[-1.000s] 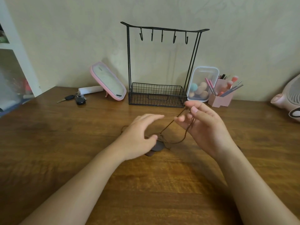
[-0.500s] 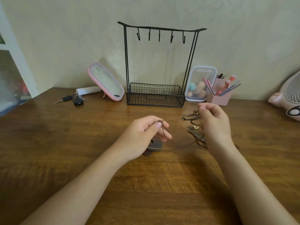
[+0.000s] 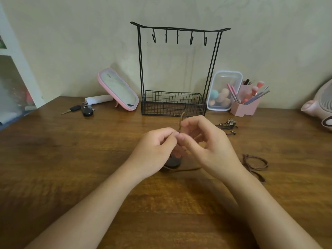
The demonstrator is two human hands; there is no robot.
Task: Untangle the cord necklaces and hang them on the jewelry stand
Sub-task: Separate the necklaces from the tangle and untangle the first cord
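My left hand [image 3: 158,150] and my right hand [image 3: 206,144] meet above the table's middle, both pinching one brown cord necklace [image 3: 181,121] whose end sticks up between the fingertips. Its dark round pendant [image 3: 171,163] lies on the wood under my left hand, with cord trailing right. A second brown cord necklace [image 3: 255,164] lies loose on the table right of my right wrist. A third necklace with metal charms [image 3: 228,124] lies further back. The black wire jewelry stand [image 3: 177,72] stands at the back with bare hooks.
A pink mirror [image 3: 118,92] leans left of the stand, with keys [image 3: 84,109] and a white tube beside it. A clear box of sponges [image 3: 223,90] and a pink brush holder [image 3: 246,105] sit right of it. A pink fan [image 3: 321,108] is at the right edge.
My hands have come together from being apart. The right hand has let go of the bunch of necklaces, which now lie on the table to its right, and both hands pinch a single cord.
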